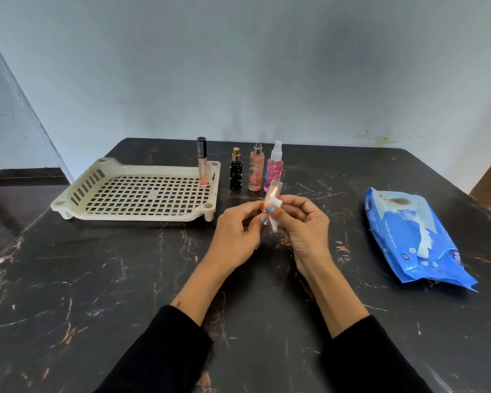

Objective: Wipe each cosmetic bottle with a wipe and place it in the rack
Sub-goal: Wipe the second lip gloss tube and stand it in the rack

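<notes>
My left hand [236, 233] grips the lower end of a small clear-capped peach bottle [273, 190], tilted up and away above the table. My right hand [304, 222] presses a white wipe [274, 215] against that bottle's side. A cream perforated rack [77, 194] lies at the left, with one tall lip gloss tube [202, 161] standing upright in its far right corner. Beside the rack stand a black bottle [235, 173], an orange spray bottle [256, 168] and a pink spray bottle [274, 168].
A blue pack of wipes [408, 239] lies at the right with a white wipe sticking out of its opening. The dark marbled table [125, 279] ends at a pale wall behind the bottles. My black sleeves reach the near edge.
</notes>
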